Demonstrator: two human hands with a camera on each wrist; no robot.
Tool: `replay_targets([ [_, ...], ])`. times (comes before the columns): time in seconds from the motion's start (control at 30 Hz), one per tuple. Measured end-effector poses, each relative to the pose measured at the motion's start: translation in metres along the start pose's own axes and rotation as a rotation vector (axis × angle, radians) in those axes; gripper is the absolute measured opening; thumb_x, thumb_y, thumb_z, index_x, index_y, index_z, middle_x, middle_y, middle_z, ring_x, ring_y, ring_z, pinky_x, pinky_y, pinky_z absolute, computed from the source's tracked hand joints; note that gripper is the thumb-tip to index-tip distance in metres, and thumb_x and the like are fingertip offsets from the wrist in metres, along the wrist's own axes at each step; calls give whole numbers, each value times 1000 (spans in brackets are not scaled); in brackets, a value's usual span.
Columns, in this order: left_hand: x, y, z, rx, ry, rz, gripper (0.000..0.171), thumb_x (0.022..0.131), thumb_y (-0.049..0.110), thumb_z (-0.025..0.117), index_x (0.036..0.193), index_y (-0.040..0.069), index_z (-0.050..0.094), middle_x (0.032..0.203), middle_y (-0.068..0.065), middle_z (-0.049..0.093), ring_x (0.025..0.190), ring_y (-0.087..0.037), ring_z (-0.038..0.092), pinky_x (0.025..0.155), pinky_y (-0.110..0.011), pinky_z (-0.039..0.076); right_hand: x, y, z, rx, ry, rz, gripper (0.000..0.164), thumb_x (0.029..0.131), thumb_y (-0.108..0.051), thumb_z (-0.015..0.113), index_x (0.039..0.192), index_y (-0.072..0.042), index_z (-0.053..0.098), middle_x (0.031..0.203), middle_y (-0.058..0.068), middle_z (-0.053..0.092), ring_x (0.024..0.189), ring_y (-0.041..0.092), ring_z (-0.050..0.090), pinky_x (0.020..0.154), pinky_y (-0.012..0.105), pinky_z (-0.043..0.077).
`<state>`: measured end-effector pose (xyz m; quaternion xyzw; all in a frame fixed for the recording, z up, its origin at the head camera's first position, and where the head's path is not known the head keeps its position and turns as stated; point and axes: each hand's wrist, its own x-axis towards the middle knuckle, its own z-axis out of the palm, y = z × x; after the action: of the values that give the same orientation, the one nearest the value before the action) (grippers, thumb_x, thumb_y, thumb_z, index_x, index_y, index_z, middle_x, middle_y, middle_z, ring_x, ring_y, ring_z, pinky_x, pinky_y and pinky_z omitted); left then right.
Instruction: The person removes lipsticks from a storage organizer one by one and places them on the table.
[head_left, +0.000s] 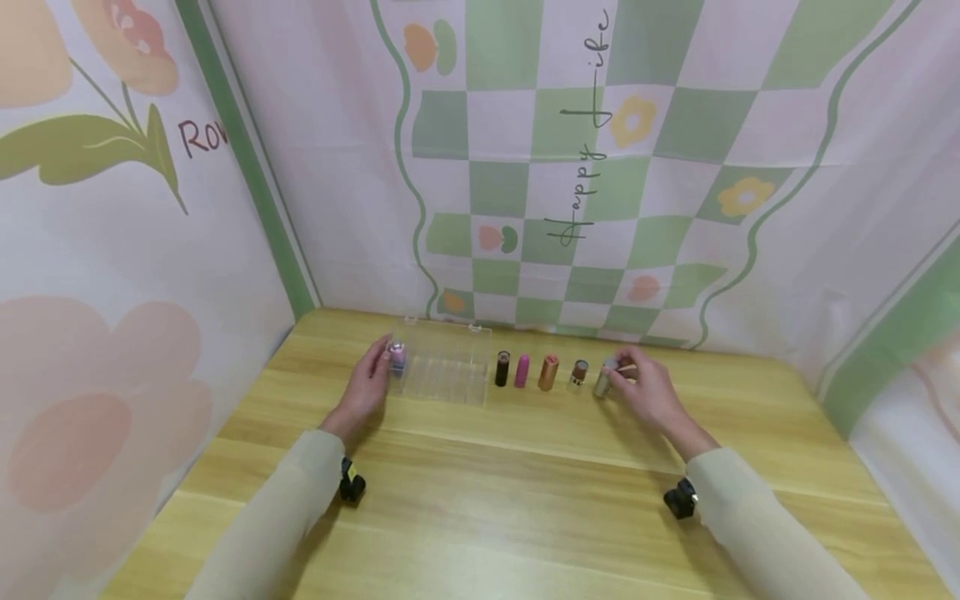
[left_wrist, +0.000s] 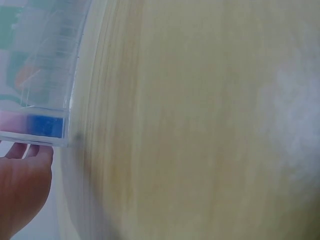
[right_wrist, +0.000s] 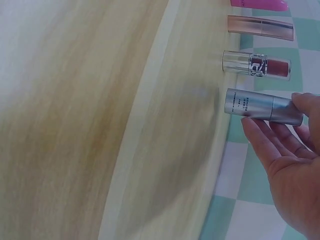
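Note:
A clear plastic box [head_left: 446, 390] with a row of narrow compartments stands at the back of the table, its lid raised. In its leftmost compartment is a pink and blue tube [left_wrist: 46, 125]. My left hand [head_left: 366, 382] rests against the box's left end with its fingers extended. On the right, my right hand [head_left: 652, 392] pinches a silver lipstick tube [right_wrist: 250, 104] near its top between thumb and fingers. Left of it stands a clear-based lipstick [head_left: 578, 374] with a dark reddish-brown top.
Between the box and the clear-based lipstick stand a black lipstick [head_left: 502, 369], a magenta one [head_left: 521, 372] and a copper one [head_left: 548, 372]. The wooden table [head_left: 480, 517] ends at a printed cloth [head_left: 570, 183] hanging behind it.

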<state>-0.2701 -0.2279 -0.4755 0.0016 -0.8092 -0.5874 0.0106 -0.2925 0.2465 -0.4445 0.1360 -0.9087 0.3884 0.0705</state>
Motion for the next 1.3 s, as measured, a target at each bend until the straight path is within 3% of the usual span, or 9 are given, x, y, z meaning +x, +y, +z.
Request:
replay_targets([
  [0.33, -2, 0, 0, 21, 4, 7, 52, 113, 33, 33, 164, 22, 24, 167, -14, 27, 153, -33, 25, 125, -51, 23, 1, 3, 4, -8, -7, 2, 26, 102, -10, 63, 120, 5, 53, 117, 28, 63, 109, 50, 66, 90, 52, 60],
  [0.63, -1, 0, -1, 13, -5, 8, 53, 113, 35, 32, 164, 23, 23, 167, -13, 26, 153, -33, 25, 125, -50, 23, -1, 3, 3, 19, -36, 27, 27, 101, -8, 63, 122, 4, 51, 121, 27, 61, 113, 49, 64, 91, 50, 60],
  [0.9, -3, -1, 0, -26, -16, -5, 53, 113, 33, 33, 164, 23, 22, 167, -14, 27, 152, -33, 28, 125, -50, 24, -6, 4, 2, 27, -62, 40, 38, 96, -2, 66, 129, 6, 49, 124, 28, 60, 113, 47, 64, 89, 49, 61],
  [1.3, -1, 0, 0, -10, -11, -2, 52, 113, 33, 32, 164, 23, 24, 166, -14, 29, 153, -33, 27, 125, -51, 24, -14, 3, -8, 40, -56, -30, 46, 93, 0, 70, 132, 10, 48, 122, 31, 60, 114, 50, 61, 100, 58, 53],
])
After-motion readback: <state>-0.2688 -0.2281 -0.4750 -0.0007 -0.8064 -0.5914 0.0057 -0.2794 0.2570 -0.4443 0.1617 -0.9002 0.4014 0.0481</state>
